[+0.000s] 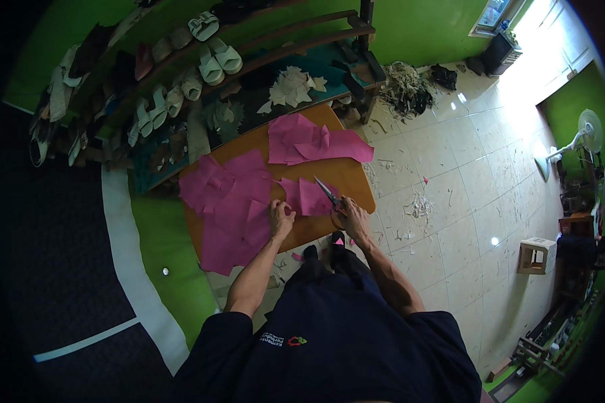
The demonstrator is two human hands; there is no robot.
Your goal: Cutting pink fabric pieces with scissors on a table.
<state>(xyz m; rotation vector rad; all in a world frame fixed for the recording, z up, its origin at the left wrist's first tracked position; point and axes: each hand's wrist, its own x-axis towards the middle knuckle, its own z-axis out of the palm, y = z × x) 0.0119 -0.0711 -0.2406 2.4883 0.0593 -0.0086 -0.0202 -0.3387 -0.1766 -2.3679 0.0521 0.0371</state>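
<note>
My right hand [354, 220] grips a pair of scissors [327, 193], whose blades point up and to the left over a small pink sheet [304, 195]. That sheet lies on an orange-brown table [262, 176], and its material, perhaps leather or cloth, is unclear. At the sheet's left edge, my left hand [281, 219] has its fingers curled in a pinch; whatever is between them is too small to make out. Left of it spreads a large pile of pink pieces [232, 201]. More pink pieces [316, 142] lie overlapping at the table's far side.
Behind the table stand shelves with sandals [210, 65] and a bench bearing pale cut scraps [294, 87]. A scrap heap [407, 87] sits on the tiled floor [450, 221], which is littered with trimmings. At the right are a stool [537, 256] and a fan [588, 131].
</note>
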